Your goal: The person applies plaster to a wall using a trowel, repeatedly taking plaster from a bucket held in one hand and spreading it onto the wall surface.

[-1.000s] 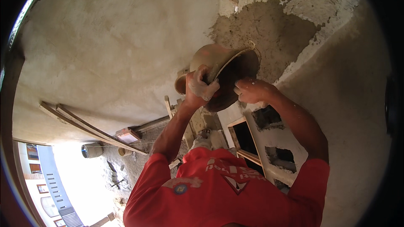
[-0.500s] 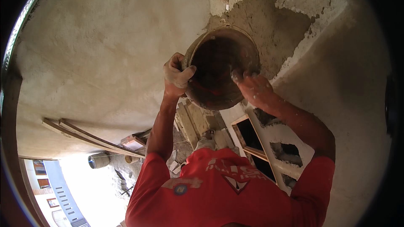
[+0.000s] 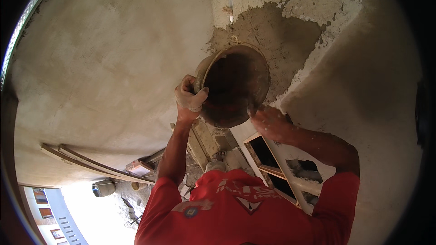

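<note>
Head view: one person in a red shirt (image 3: 268,218) is working with two bare hands before a plaster wall (image 3: 113,63).
Bucket: the round, dirty bucket (image 3: 202,69) is being held up at the middle, tilted, and its mouth is facing the person; the inside is looking dark, with some reddish tint low down.
Left hand: the left hand (image 3: 190,96) is holding the bucket firmly by its left rim, the thumb lying on the mouth side and the fingers bending around the outer side.
Right hand: the right hand (image 3: 270,121) is staying at the lower right rim with fingers curled; one cannot tell if it is gripping the rim or anything else.
Damp patch: a darker patch (image 3: 290,41) is showing on the wall, above and to the right of the bucket.
Timber: two long strips (image 3: 93,161) are lying at the lower left, and boards (image 3: 200,143) are showing below the bucket.
Wooden frame: the frame (image 3: 274,171) is standing below the right hand, bordering dark openings.
</note>
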A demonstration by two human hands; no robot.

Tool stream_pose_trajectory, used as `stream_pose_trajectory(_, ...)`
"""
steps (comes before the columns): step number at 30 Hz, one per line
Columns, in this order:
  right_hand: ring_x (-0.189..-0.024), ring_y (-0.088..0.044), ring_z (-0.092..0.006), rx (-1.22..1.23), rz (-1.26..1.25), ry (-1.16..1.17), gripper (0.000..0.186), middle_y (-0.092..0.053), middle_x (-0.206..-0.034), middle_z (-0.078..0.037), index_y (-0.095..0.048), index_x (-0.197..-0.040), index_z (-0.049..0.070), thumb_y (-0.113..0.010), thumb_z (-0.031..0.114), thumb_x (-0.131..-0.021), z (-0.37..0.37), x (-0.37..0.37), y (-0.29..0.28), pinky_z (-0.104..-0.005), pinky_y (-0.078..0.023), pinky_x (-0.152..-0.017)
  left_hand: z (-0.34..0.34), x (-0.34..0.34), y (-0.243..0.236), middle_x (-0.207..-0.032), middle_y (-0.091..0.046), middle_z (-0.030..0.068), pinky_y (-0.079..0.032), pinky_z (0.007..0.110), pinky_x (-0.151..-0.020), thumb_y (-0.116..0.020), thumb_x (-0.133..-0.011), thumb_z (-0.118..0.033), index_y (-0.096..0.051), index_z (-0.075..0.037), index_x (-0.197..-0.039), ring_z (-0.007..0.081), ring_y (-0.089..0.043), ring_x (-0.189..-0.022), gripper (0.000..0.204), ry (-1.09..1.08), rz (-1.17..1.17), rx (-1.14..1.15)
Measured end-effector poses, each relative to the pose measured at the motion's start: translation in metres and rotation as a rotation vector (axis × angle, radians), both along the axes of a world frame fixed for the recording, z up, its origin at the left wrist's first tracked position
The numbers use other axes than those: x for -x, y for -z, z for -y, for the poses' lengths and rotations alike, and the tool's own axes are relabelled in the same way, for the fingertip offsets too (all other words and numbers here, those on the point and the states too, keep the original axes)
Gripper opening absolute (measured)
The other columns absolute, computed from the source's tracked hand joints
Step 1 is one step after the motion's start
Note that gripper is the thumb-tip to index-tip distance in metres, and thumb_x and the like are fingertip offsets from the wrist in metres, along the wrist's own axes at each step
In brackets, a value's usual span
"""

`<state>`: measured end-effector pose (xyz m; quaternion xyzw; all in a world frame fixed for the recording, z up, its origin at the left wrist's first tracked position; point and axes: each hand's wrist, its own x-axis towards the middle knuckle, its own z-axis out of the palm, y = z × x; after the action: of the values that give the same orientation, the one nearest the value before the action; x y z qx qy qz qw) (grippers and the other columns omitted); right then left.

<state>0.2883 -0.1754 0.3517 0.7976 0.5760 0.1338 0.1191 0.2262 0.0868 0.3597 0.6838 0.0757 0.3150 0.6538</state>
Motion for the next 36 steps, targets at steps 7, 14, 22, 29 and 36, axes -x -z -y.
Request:
stream_pose_trajectory(7,-0.093,-0.062,-0.0227,-0.073,0.024,0.082,0.036,-0.064,-0.099,-0.011,-0.063,-0.110,-0.001,-0.061,0.019,-0.079,0.003,-0.017,-0.067,-0.0361,-0.049,-0.075,0.007,0.003,0.006,-0.062,-0.045,-0.0049,-0.032,0.023,-0.050,-0.068,-0.073,-0.005,-0.049,-0.005,-0.074,0.0042,-0.038,-0.057,0.019,0.010,-0.059,-0.130)
stream_pose_trajectory(14,-0.088,-0.065,-0.0199,0.066,0.018,0.238,0.026,-0.066,-0.093,-0.013,-0.065,-0.098,-0.001,-0.063,0.014,-0.077,-0.032,-0.024,-0.055,-0.0345,-0.049,-0.072,0.020,-0.007,-0.014,-0.061,-0.040,-0.0034,-0.030,0.025,-0.049,-0.069,-0.069,-0.007,-0.046,-0.004,-0.075,0.0058,-0.032,-0.059,0.024,0.069,0.003,-0.247)
stream_pose_trajectory(22,-0.076,-0.067,-0.0316,-0.416,-0.362,0.028,0.033,-0.067,-0.083,-0.017,-0.064,-0.106,0.001,-0.067,0.007,-0.074,0.002,-0.036,0.022,-0.0405,-0.055,-0.067,0.017,-0.008,-0.024,-0.067,-0.050,-0.0049,-0.037,0.022,-0.054,-0.069,-0.070,-0.003,-0.050,-0.004,-0.078,0.0036,-0.042,-0.062,0.020,0.135,-0.020,-0.206)
stream_pose_trajectory(29,-0.094,-0.066,-0.0359,-0.347,-0.857,0.354,0.037,-0.066,-0.101,-0.025,-0.062,-0.114,0.000,-0.065,0.013,-0.080,-0.041,-0.009,0.006,-0.0408,-0.054,-0.078,0.024,-0.025,0.013,-0.060,-0.044,0.0032,-0.037,0.028,-0.050,-0.072,-0.067,-0.012,-0.053,-0.001,-0.081,0.0109,-0.039,-0.055,0.027,0.002,0.006,-0.260)
stream_pose_trajectory(36,-0.066,-0.062,-0.0203,-0.555,-1.366,0.416,0.032,-0.065,-0.078,-0.012,-0.061,-0.108,-0.003,-0.065,0.012,-0.081,-0.044,-0.018,0.023,-0.0336,-0.049,-0.061,0.035,-0.032,0.030,-0.064,-0.051,0.0054,-0.042,0.029,-0.055,-0.073,-0.069,-0.015,-0.057,0.002,-0.084,0.0119,-0.047,-0.058,0.028,-0.189,-0.088,-0.390)
